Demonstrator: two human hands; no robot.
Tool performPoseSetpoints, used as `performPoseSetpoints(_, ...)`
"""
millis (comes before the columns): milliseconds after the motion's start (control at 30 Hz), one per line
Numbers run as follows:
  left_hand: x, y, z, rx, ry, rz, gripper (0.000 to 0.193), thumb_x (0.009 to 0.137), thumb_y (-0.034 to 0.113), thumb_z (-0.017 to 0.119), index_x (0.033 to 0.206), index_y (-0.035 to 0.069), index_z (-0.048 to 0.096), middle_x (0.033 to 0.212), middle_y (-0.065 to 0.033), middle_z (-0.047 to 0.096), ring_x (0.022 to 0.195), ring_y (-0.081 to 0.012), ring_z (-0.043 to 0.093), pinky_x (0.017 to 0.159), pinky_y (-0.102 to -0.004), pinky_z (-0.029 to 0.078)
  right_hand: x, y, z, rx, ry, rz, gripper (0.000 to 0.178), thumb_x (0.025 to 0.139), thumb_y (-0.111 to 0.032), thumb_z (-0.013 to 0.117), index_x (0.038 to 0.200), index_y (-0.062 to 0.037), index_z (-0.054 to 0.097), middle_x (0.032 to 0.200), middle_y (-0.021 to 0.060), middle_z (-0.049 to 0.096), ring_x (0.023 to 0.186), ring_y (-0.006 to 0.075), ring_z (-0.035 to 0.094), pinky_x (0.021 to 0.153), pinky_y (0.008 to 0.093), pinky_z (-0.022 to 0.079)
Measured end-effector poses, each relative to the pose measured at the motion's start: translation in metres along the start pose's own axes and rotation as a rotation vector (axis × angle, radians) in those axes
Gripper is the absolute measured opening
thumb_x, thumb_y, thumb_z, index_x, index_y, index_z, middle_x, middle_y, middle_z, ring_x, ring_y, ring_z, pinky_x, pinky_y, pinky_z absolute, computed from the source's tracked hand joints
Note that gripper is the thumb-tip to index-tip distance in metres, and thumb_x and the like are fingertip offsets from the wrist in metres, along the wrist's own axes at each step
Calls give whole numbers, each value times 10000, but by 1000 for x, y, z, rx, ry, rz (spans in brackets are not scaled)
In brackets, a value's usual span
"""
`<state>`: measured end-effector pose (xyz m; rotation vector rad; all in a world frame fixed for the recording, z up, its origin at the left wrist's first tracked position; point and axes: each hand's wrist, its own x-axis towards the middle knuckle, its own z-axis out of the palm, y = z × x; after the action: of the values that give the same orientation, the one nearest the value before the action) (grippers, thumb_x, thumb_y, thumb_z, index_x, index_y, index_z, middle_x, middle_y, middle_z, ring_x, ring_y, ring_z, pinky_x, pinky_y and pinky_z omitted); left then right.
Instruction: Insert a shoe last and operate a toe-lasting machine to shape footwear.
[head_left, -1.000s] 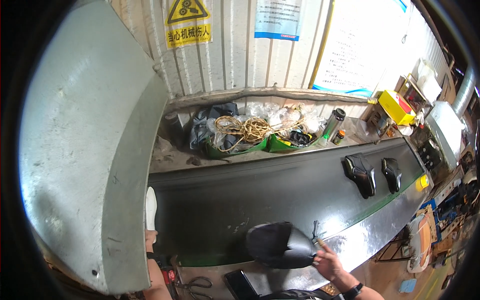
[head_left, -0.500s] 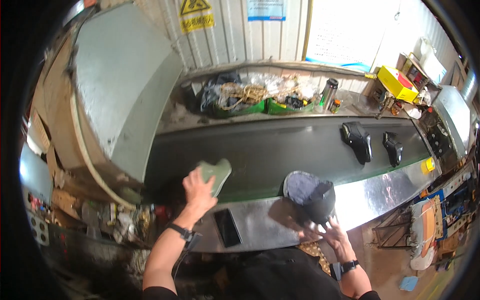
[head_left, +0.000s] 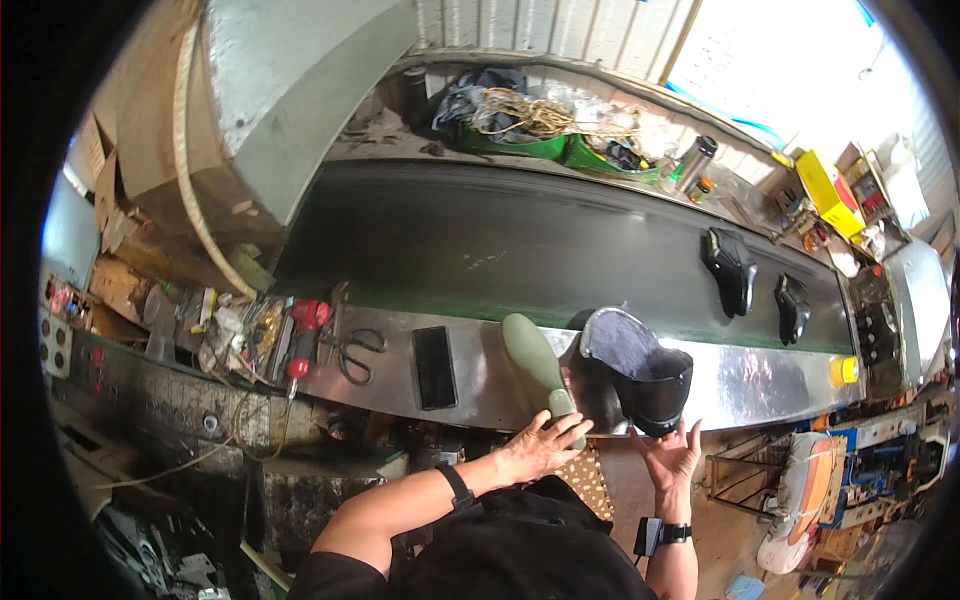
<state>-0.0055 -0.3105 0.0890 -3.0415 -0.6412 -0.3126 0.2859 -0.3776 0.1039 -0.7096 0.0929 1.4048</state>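
The right hand (head_left: 668, 458) is near the person, right at the near side of the black boot (head_left: 660, 387), with its fingers spread apart; I cannot tell if they touch the boot. The left hand (head_left: 535, 450) is near too, on the left side of the boot, and its fingers are curled tight around the thin end of a green foot shape (head_left: 530, 348). The fat end points away from the person, just left of the boot. The boot is over a shiny metal shelf (head_left: 770, 390), and soft gray cloth shows inside its wide top. Farther left of the boot are a black phone (head_left: 434, 368), then scissors (head_left: 343, 346), then a red tool (head_left: 304, 335). Well to the right of the boot is a small yellow cup (head_left: 845, 371). Past the boot is a long dark belt (head_left: 480, 225). On it, behind the boot and to its right, are two black shoes (head_left: 730, 270), one big and one small. Farther behind the boot, a bit to its left, are two green bins (head_left: 520, 150) full of stuff. Far behind the boot, to its right, are a shiny flask (head_left: 697, 160) and a yellow box (head_left: 825, 190).
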Motion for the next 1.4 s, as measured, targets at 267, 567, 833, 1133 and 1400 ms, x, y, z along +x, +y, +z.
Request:
performPoseSetpoints(267, -126, -182, -5, -110, 609, -1138, 177, 934, 122, 636, 1079, 26, 669, 1149, -196, 660, 1117, -389, 598, 1010, -492, 451, -14, 14, -38, -4, 113, -64, 473, 988, -124, 631, 1447, -141, 520, 1488, 116, 541, 1363, 337, 516, 1138, 650, 396)
performPoseSetpoints(567, -265, -238, 61, 166, 221, -1136, 462, 1052, 320, 482, 1337, -27, 595, 1433, -262, 543, 1418, -408, 421, 1188, -473, 336, -36, 13, -52, -46, 180, -2, 454, 1002, -268, 637, 1435, -175, 538, 1472, 107, 558, 1328, 337, 549, 1100, 615, 458)
performPoseSetpoints(833, -186, -206, 8, 83, 409, -1172, 422, 950, 178, 642, 1321, -17, 601, 1450, -211, 517, 1367, -374, 459, 1170, -469, 349, -59, 16, 1, -487, 297, -426, 455, 1027, -274, 616, 1441, -100, 544, 1222, 20, 661, 1021, 125, 620, 844, 296, 500)
performPoseSetpoints(1133, 6, -154, 16, -2099, 237, -1344, 354, 981, 284, 692, 1167, -16, 665, 1150, -105, 705, 1050, -234, 658, 899, -391, 534, -59, 51, 29, -1938, -768, -896, 637, 728, -162, 883, 1310, -67, 644, 934, 61, 657, 901, 222, 632, 1032, 469, 513)
performPoseSetpoints(1400, 45, -204, 65, -996, 327, -1475, 387, 946, 362, 696, 1018, -14, 753, 988, -169, 764, 925, -273, 711, 843, -402, 511, 16, 126, -3, -1548, -579, -1079, 1410, 614, -213, 994, 1632, -66, 29, 1582, 318, 232, 1439, 475, 362, 1128, 538, 417)
